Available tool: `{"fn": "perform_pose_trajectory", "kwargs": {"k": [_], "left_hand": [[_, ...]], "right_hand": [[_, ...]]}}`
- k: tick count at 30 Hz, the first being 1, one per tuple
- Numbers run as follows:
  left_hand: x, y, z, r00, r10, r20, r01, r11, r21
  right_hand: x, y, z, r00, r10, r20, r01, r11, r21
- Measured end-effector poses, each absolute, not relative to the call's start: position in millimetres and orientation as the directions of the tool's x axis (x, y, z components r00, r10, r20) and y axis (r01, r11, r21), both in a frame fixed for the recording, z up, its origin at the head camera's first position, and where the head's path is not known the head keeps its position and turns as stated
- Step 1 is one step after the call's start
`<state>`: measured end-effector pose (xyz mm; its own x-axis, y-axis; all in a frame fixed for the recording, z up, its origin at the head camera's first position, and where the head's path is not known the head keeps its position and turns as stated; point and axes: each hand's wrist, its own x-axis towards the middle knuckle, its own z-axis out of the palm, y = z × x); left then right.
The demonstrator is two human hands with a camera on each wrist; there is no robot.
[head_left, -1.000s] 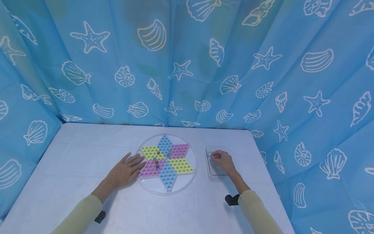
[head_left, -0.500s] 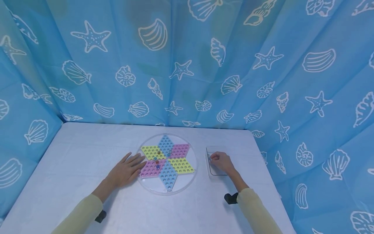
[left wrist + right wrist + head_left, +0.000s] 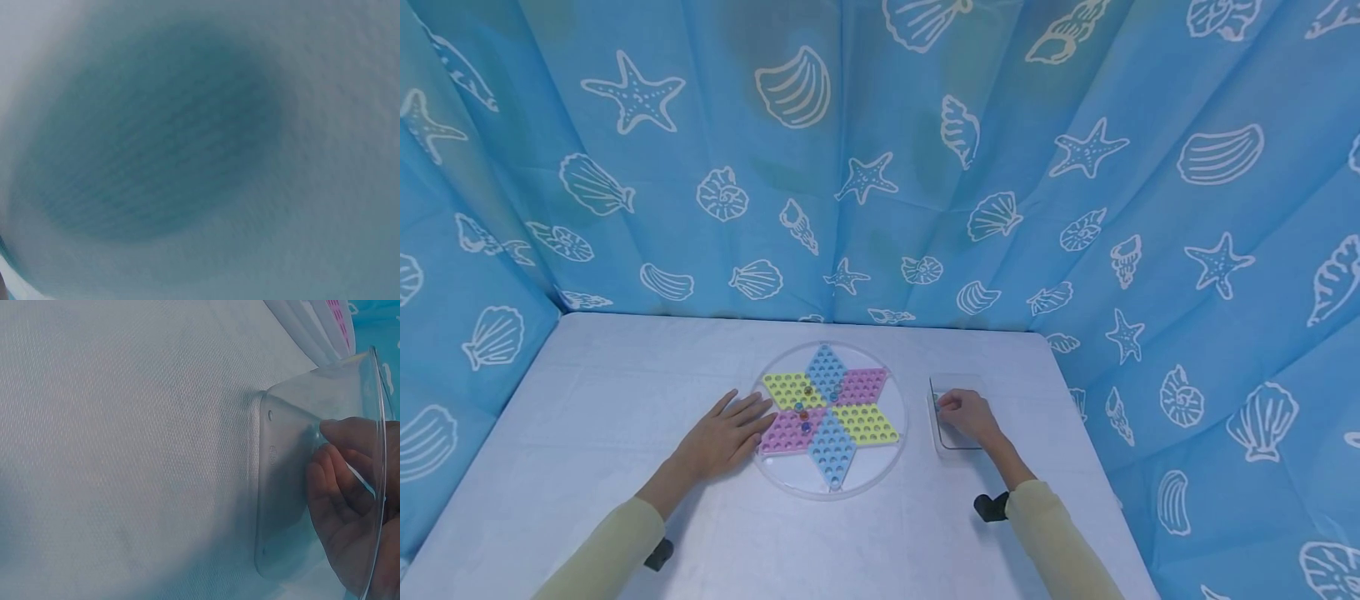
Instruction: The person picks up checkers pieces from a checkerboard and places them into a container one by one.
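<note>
When viewed from the head, showed a star-patterned board point(image 3: 832, 454) with a few marbles point(image 3: 806, 427) near its middle (judged early work, with most hollows left unfilled). Showed the left hand point(image 3: 722, 439) relaxed at the board's left edge, with fingers extended, and the right hand point(image 3: 967, 414) inside a clear box point(image 3: 955, 440) right of the board. From the left wrist, showed only bluish blur. From the right wrist, showed bent fingers behind clear plastic; could not tell about any marble gripped.

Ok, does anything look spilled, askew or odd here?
Nothing looks spilled or askew: the round board with the pink, yellow and blue star lies flat, and the clear rectangular box stands upright. But the left wrist view is odd: mostly a blurred bluish patch, nothing recognisable.
</note>
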<state>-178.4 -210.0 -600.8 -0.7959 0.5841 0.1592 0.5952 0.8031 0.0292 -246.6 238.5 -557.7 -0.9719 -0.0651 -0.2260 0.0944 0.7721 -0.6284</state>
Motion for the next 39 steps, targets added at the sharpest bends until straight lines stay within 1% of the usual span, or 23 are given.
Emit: {"fn": "perform_pose_trajectory", "kwargs": {"k": [9,16,26,34,39], "left_hand": [[-178.3,-209.4,-600.4,-0.797,0.582,0.163,0.594,0.804,0.035],[-177.7,-209.3,-598.0,-0.811,0.573,0.117,0.581,0.813,0.049],[-178.1,-209.5,-600.5,-0.791,0.584,0.181,0.600,0.799,0.045],[-178.2,-209.7,-599.2,-0.801,0.580,0.151,0.591,0.805,0.048],[-178.5,-210.2,-599.9,-0.796,0.584,0.158,0.596,0.802,0.038]], "right_hand": [[-247.0,239.0,-560.9,-0.972,-0.057,-0.230,0.098,0.786,-0.610],[-246.6,238.0,-561.4,-0.974,-0.062,-0.217,0.085,0.792,-0.605],[-246.6,239.1,-560.5,-0.975,-0.071,-0.211,0.072,0.796,-0.601],[-245.7,240.0,-558.0,-0.974,-0.084,-0.210,0.058,0.805,-0.590],[-242.7,240.5,-554.9,-0.976,-0.097,-0.195,0.038,0.807,-0.589]]}}
